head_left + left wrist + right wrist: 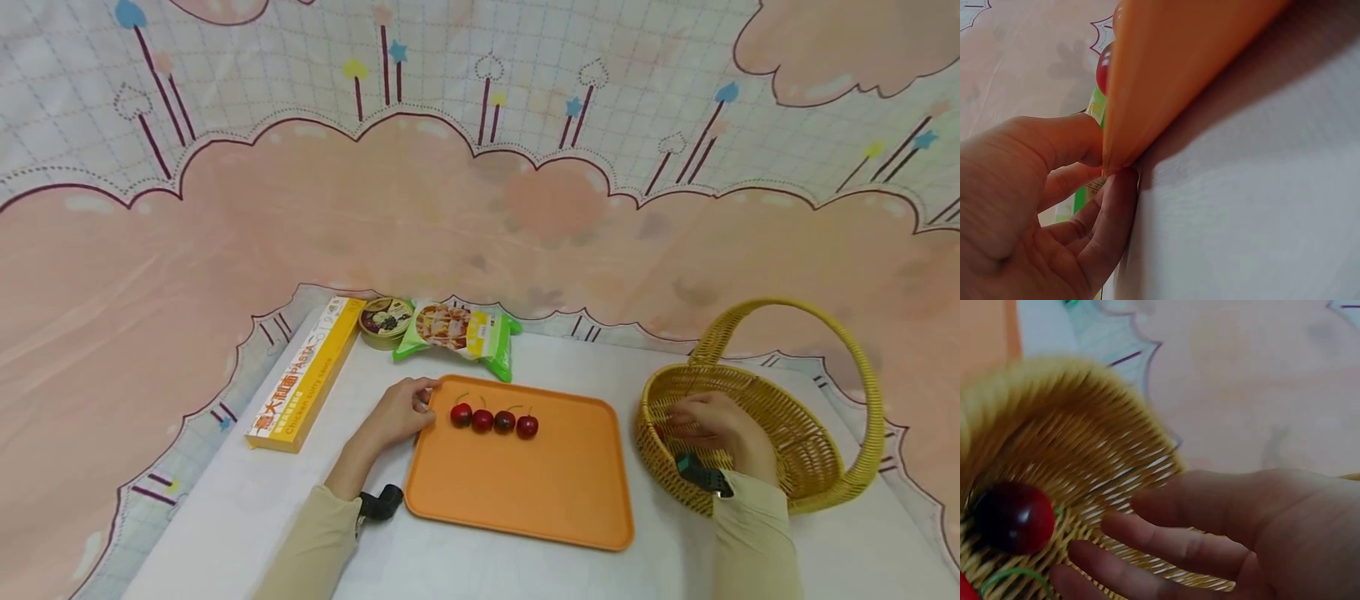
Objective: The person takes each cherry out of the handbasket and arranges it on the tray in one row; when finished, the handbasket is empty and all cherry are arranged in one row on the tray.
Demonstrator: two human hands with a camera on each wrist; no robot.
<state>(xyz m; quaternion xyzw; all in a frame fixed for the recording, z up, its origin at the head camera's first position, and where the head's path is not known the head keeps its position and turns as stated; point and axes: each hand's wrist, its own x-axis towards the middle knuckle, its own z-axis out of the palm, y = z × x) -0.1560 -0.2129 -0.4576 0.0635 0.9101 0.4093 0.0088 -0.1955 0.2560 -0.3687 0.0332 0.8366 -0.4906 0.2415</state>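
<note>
My left hand [400, 412] is at the upper left corner of an orange tray [525, 492], pinching its rim between thumb and fingers, as the left wrist view shows. On the tray, several dark red cherries [482, 421] with green stems sit in a row near the far edge. My right hand [712, 423] reaches inside a yellow woven basket [813, 454] right of the tray, fingers spread and holding nothing. In the right wrist view, a dark red cherry [1015, 517] lies in the basket beyond the fingertips, with a green stem and part of another red one below it.
Left of the tray lies a long yellow and white pasta box [307, 375]. Behind it are a round tin [386, 321] and a green snack bag [457, 332]. The basket's tall arched handle [862, 375] rises at the right. A patterned cloth [450, 225] hangs behind the white table.
</note>
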